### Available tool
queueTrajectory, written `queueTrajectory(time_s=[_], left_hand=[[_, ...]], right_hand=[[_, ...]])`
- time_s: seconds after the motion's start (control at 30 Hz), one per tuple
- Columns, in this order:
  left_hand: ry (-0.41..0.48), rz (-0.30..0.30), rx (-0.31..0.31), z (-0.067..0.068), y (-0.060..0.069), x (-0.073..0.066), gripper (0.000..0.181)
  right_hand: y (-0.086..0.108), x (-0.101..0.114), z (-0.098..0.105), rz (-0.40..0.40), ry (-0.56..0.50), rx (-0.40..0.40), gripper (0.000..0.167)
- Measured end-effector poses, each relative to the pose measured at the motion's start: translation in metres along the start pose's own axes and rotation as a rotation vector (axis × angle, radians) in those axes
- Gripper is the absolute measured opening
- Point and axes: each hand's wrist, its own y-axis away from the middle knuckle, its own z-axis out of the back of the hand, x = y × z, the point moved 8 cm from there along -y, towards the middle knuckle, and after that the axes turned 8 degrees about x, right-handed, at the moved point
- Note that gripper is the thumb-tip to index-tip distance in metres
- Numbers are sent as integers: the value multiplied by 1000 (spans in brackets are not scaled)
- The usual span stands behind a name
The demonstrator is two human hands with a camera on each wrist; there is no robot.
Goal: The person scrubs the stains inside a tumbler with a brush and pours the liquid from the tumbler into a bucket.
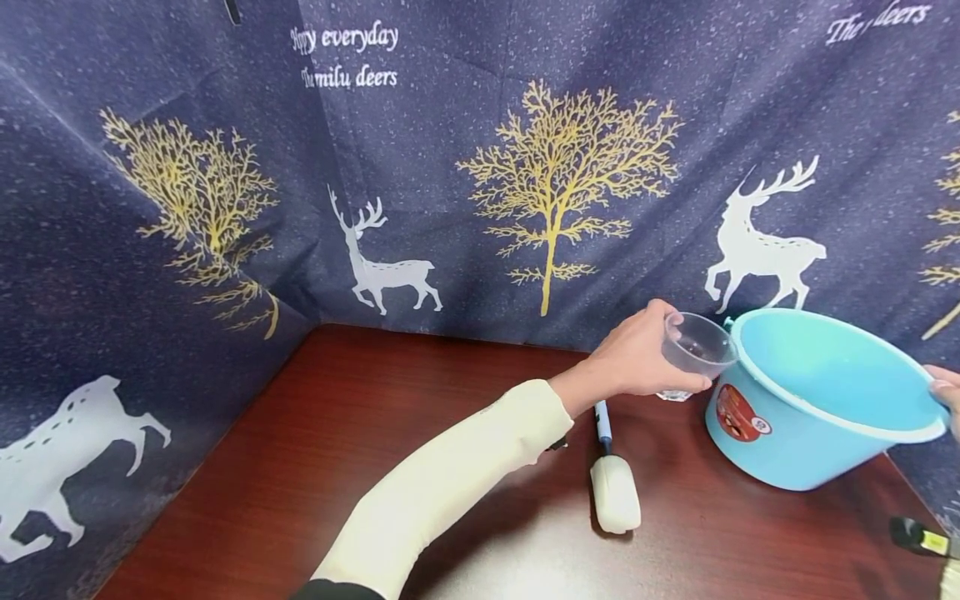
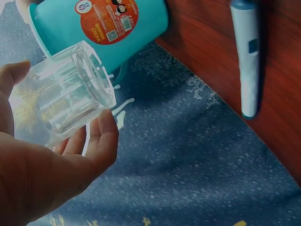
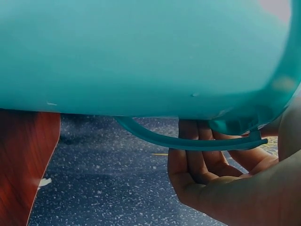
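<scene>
A clear cup point(image 1: 697, 346) is held in my left hand point(image 1: 637, 354), thumb on one side and fingers on the other. It is just left of a light blue bucket point(image 1: 795, 442), level with the rim. Seen from the left wrist, the cup point(image 2: 70, 94) is tilted, its ribbed base toward the camera. My right hand point(image 1: 947, 390) grips the bucket's rim at the far right. In the right wrist view, the fingers of that hand point(image 3: 202, 169) curl under the rim near the bucket's handle point(image 3: 174, 142). The bucket leans toward me.
On the dark red table point(image 1: 300, 467) lies a brush-like tool with a cream head point(image 1: 617, 496) and a pale blue handle point(image 1: 603, 421). A dark blue cloth point(image 1: 450, 167) printed with deer and trees hangs behind the table.
</scene>
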Motion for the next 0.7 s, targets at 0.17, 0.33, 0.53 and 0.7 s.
queueTrajectory(time_s=[0.17,0.33,0.53,0.7], left_hand=[[43,-44,-2,5,11,18,82],[96,-57,4,11,23,38,85],[120,-2,9,17,38,64,85],[114,36,-1,19,48,85,84]], right_hand=[[1,-2,1,-29,-7,-32,67],[2,15,-7,-4,-19,-6,65],[3,-4,5,-53,19,173,68],[5,-33,23,-136,110,310,60]])
